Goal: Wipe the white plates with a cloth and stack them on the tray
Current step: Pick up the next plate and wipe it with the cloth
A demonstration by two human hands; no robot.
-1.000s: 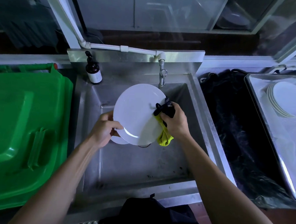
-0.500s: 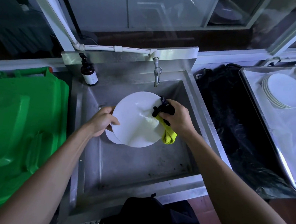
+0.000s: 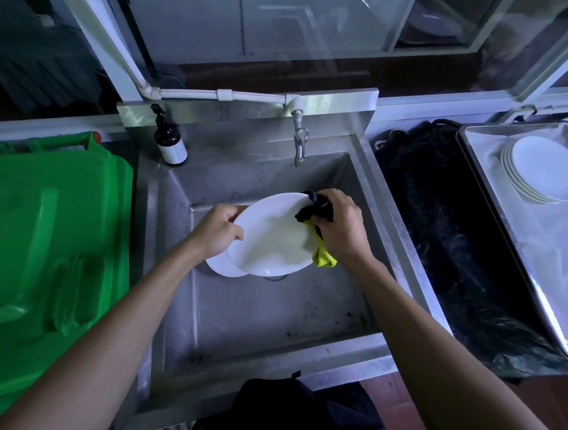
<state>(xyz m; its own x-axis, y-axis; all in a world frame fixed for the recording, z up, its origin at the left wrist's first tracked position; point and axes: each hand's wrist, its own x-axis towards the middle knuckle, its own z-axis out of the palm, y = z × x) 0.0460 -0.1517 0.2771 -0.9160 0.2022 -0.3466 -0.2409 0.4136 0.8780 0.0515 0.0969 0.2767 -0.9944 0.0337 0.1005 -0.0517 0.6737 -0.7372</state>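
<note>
Over the steel sink (image 3: 269, 317) my left hand (image 3: 218, 228) grips the left rim of a white plate (image 3: 267, 243), held tilted with its face toward me. My right hand (image 3: 341, 228) presses a black and yellow cloth (image 3: 318, 230) against the plate's right edge. Another white plate (image 3: 221, 267) lies in the sink below, mostly hidden by the held one. A stack of white plates (image 3: 544, 171) rests on the metal tray (image 3: 496, 208) at the right.
A green plastic bin lid (image 3: 41, 250) fills the left side. A brown pump bottle (image 3: 170, 141) stands at the sink's back left corner, and a tap (image 3: 299, 142) hangs over the basin. A black plastic sheet (image 3: 447, 244) lies between sink and tray.
The plate has tipped flatter and lower over the basin. My right hand with the cloth has slid up along the plate's right edge. My left hand has shifted its grip on the rim.
</note>
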